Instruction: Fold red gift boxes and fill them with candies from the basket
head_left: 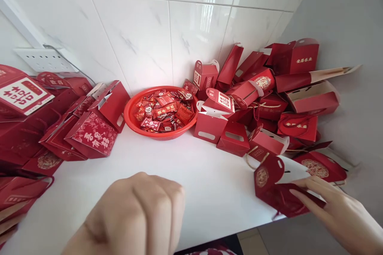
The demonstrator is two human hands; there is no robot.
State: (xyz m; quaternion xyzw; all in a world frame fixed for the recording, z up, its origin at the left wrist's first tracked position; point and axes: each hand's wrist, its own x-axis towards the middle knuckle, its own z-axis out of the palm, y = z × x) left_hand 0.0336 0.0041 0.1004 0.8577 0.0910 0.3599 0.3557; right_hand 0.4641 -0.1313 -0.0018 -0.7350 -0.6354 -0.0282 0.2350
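My left hand (131,217) hovers over the near side of the white table, fingers curled into a fist with knuckles up. Whatever it may hold is hidden beneath it. At the table's right front corner, my right hand (339,207) grips the upper edge of a dark red gift box (269,191). That box has a round gold emblem on its flap and a dark red cord hanging near the table edge. Beyond my left hand, a red plastic basket (163,137) holds many small wrapped sweets (164,109), mostly red.
Red gift boxes (235,139) crowd the right side, some with rope handles. More red boxes (92,135) are stacked on the left. A white tiled wall (131,32) rises behind, with a power strip (44,59) at left. The white table (209,191) ends in front of me.
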